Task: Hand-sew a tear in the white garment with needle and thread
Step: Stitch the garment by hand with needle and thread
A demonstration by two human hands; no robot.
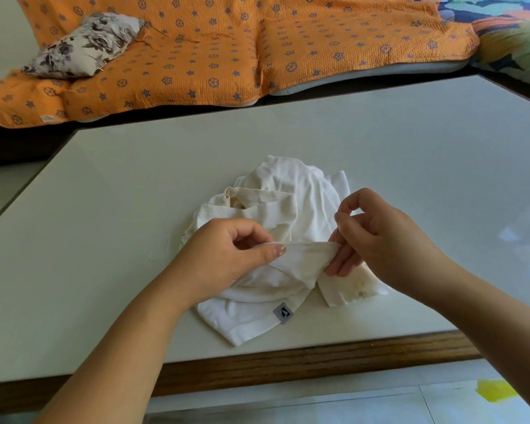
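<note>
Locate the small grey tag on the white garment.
Head view: the grey tag sits on the near hem of the garment, just below and between the left hand and right hand.

In front of me is a pale, glossy table (380, 142) with a dark wooden edge (288, 365) nearest me, and beyond its far side runs a sofa under a quilted orange cover (214, 56) printed with small blue stars and wheels. A cushion (83, 45) with grey flowers lies tilted on the sofa's left end, and a multicoloured fabric (508, 29), perhaps a blanket, fills the top right corner. Below the table I see light floor tiles (318, 405) with a yellow patch (494, 390) at the right.
</note>
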